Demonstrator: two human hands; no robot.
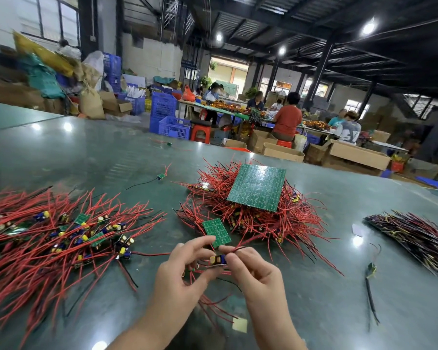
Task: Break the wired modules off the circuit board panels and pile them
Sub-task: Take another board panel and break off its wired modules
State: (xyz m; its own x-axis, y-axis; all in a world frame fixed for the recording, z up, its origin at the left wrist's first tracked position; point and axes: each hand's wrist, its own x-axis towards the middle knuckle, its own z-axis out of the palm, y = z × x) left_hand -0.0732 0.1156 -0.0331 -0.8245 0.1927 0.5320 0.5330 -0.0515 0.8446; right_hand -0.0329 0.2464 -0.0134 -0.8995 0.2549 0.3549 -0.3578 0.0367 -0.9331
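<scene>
— What do we have in our hands?

— Our left hand (185, 263) pinches a small strip of panel (216, 232), thumb and fingers curled on its near end. Its long axis runs away from us, tilting up and slightly left, green underside toward the camera. Our right hand (248, 269) pinches one wired module (218, 260) at the strip's near end, its blue and yellow parts facing us, a red wire running off to the right past the fingertips.

— And around us?

— To the left, the pile of separated modules (61, 238) spreads over the green table (339, 311), red leads fanning outward. Beyond our hands, a full panel (257, 188) lies green face up on a heap of red-wired panels (263, 223), tilted, its far edge higher. Far right, a dark stack of panels (414, 236). A stray module (371, 270) lies near it, another (160, 176) farther out. A small paper scrap (239, 325) lies just beside our right forearm.
</scene>
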